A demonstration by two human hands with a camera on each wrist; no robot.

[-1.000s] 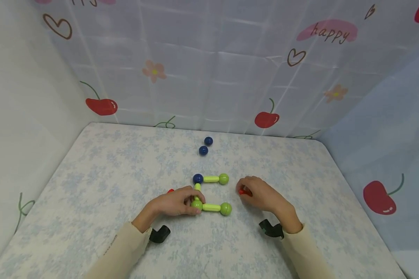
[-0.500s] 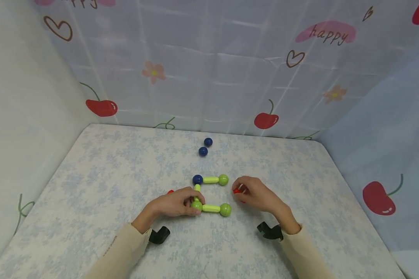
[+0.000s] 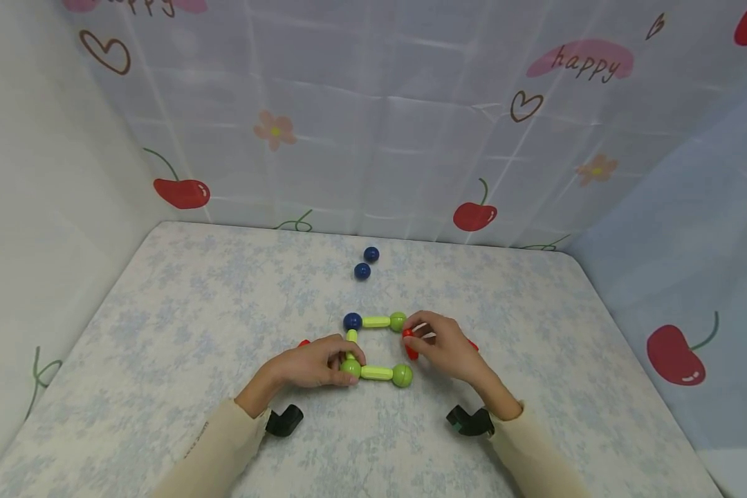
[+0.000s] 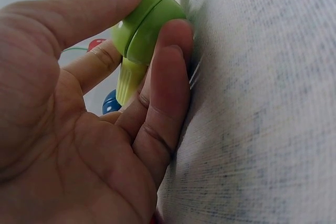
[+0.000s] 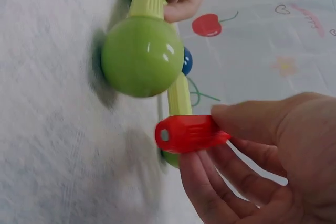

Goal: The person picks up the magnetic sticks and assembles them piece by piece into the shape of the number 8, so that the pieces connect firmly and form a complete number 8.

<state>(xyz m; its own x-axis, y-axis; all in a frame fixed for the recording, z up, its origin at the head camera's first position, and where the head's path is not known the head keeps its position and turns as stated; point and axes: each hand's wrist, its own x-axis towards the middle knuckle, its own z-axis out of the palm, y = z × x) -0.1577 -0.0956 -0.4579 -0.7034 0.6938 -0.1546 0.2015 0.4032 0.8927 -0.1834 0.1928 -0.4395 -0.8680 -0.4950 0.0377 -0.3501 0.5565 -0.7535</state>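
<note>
red rod [image 5: 184,134] finger-pinched in right hand [image 3: 446,346]; left hand [image 3: 314,361] grips green ball [image 4: 149,27]

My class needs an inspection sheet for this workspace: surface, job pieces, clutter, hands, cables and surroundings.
Surface: pale table with blue floral patterning.
Job's things: three ribbed yellow-green rods join three shiny green balls and one shiny dark-blue ball into a frame, its right side open.
Clutter: two loose dark-blue balls towards the far edge; one red piece partly hidden by the left hand, another red piece by the right arm.
Grippers: left hand holds the near-left green ball; right hand pinches a ribbed red rod with a grey tip.
Cables: nothing seen.
Surroundings: pale hanging sheets printed with cherries, hearts and flowers.
</note>
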